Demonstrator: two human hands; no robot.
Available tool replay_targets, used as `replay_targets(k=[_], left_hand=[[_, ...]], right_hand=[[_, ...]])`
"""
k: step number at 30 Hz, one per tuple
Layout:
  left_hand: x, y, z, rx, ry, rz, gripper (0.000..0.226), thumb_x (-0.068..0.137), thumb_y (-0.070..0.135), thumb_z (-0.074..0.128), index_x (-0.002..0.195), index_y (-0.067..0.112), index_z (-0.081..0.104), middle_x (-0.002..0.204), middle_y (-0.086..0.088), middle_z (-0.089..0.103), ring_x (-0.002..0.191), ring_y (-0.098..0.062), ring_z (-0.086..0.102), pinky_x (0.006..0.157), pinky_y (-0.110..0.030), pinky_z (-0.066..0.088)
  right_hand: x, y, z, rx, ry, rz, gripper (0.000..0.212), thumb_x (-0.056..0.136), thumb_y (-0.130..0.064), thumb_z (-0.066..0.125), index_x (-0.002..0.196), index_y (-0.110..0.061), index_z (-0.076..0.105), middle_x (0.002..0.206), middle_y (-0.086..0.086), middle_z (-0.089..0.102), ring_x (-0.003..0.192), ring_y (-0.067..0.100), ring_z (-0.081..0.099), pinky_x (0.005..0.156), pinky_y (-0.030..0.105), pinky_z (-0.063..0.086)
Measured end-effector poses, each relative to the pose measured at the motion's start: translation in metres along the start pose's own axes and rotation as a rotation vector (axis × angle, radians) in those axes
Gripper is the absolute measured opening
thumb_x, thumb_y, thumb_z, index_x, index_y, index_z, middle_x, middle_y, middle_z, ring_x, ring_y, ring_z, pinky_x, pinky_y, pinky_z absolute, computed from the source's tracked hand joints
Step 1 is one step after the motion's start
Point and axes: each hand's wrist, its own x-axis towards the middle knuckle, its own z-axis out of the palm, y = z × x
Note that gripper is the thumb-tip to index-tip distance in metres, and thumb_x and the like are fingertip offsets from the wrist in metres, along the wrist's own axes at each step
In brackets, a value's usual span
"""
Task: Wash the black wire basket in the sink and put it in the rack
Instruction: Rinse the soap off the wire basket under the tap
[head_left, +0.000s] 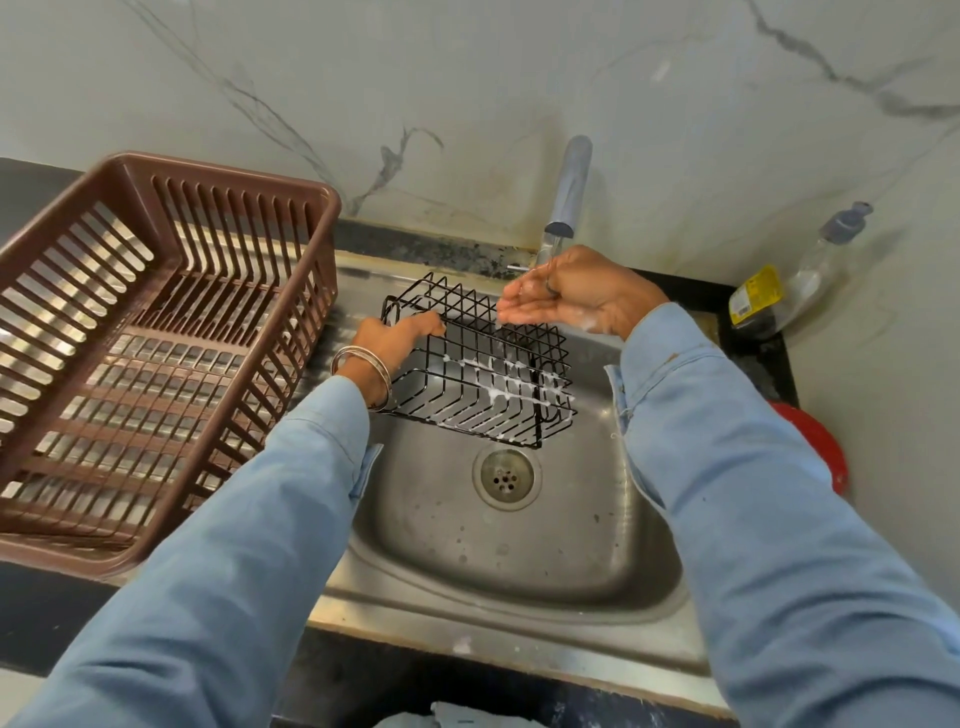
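The black wire basket (483, 374) hangs tilted over the steel sink (519, 551), with white soap foam along its front wires. My left hand (397, 338) grips its upper left rim. Just above the basket's right side, my right hand (566, 296) is cupped palm up under the tap (569, 192), fingers relaxed, holding nothing; foam clings near the wrist. The brown slatted plastic rack (156, 343) stands to the left of the sink with nothing in it.
A soap dispenser bottle (800, 280) with a yellow label stands at the back right corner. A red object (815, 447) lies partly hidden behind my right sleeve. The sink drain (505, 478) lies below the basket. Marble wall at the back.
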Motion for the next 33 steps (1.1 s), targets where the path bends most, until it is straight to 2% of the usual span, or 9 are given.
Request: replay_targets(k=[5,10,15,18,23,26,28,31,33], left_hand=[[-0.001,-0.001,-0.009,-0.017,-0.049,0.033,0.096,0.07,0.039,0.072,0.148,0.005,0.027,0.142,-0.016,0.043,0.121,-0.03,0.046,0.098,-0.043,0.042],[-0.014,0.005,-0.015,0.058,-0.175,0.145,0.107,0.05,0.043,0.068,0.145,0.006,0.037,0.136,-0.012,0.051,0.119,-0.026,0.049,0.088,-0.034,0.04],[-0.017,0.001,-0.013,0.062,-0.278,0.18,0.086,0.052,0.033,0.065,0.135,0.019,0.046,0.132,-0.032,0.05,0.107,-0.042,0.058,0.083,-0.051,0.049],[-0.017,0.003,-0.013,0.059,-0.367,0.262,0.083,0.044,0.034,0.067,0.125,0.028,0.048,0.106,-0.007,0.059,0.082,-0.014,0.052,0.069,-0.026,0.045],[-0.001,0.0,-0.009,-0.016,-0.502,0.299,0.083,0.052,0.004,0.057,0.132,0.024,0.047,0.095,-0.003,0.052,0.081,-0.015,0.048,0.061,-0.016,0.049],[0.007,-0.002,-0.01,0.058,-0.583,0.278,0.101,0.051,-0.014,0.051,0.142,0.026,0.035,0.116,0.003,0.055,0.096,-0.009,0.055,0.062,-0.025,0.055],[0.012,-0.008,-0.006,0.126,-0.548,0.259,0.087,0.067,-0.025,0.05,0.143,0.017,0.039,0.129,-0.007,0.056,0.106,-0.018,0.059,0.077,-0.035,0.054],[0.017,-0.016,-0.002,-0.024,-0.265,-0.058,0.042,0.095,0.0,0.041,0.135,0.009,0.048,0.139,-0.02,0.05,0.122,-0.037,0.053,0.09,-0.051,0.046],[0.008,-0.016,0.0,-0.3,-0.264,-0.363,0.045,0.1,0.029,0.041,0.139,0.007,0.04,0.142,-0.021,0.045,0.125,-0.042,0.047,0.086,-0.064,0.046]], right_hand=[[0.005,0.021,-0.009,-0.136,0.117,-0.007,0.019,0.089,0.008,0.052,0.105,0.012,0.061,0.104,0.029,0.065,0.092,0.035,0.069,0.076,0.035,0.059],[0.01,0.078,-0.02,-0.44,0.47,-0.234,0.041,0.082,-0.026,0.071,0.119,-0.014,0.06,0.117,-0.003,0.057,0.111,0.017,0.053,0.1,0.036,0.043],[-0.008,0.119,-0.055,-0.252,0.161,-0.1,0.088,0.052,-0.083,0.063,0.12,-0.027,0.063,0.127,-0.001,0.061,0.121,0.021,0.052,0.105,0.042,0.034],[-0.015,0.124,-0.072,-0.186,-0.001,-0.051,0.09,0.051,-0.077,0.071,0.125,-0.025,0.06,0.122,0.006,0.064,0.112,0.026,0.06,0.1,0.049,0.043],[-0.029,0.11,-0.07,-0.273,0.047,-0.18,0.067,0.051,-0.058,0.081,0.103,-0.017,0.071,0.094,0.002,0.071,0.087,0.022,0.062,0.084,0.034,0.045],[-0.039,0.098,-0.061,-0.327,0.172,-0.25,0.045,0.059,-0.037,0.084,0.094,-0.011,0.072,0.092,0.003,0.073,0.087,0.016,0.066,0.085,0.029,0.048],[-0.043,0.091,-0.055,-0.414,0.241,-0.265,0.037,0.061,-0.031,0.085,0.088,-0.011,0.071,0.082,0.004,0.071,0.076,0.013,0.064,0.073,0.024,0.049],[-0.046,0.089,-0.042,-0.656,0.382,-0.231,0.035,0.056,-0.042,0.086,0.078,-0.023,0.067,0.073,-0.007,0.068,0.07,0.011,0.063,0.068,0.028,0.05],[-0.046,0.096,-0.03,-0.846,0.443,-0.231,0.032,0.058,-0.046,0.083,0.076,-0.028,0.064,0.07,-0.013,0.064,0.071,0.009,0.061,0.072,0.029,0.05]])
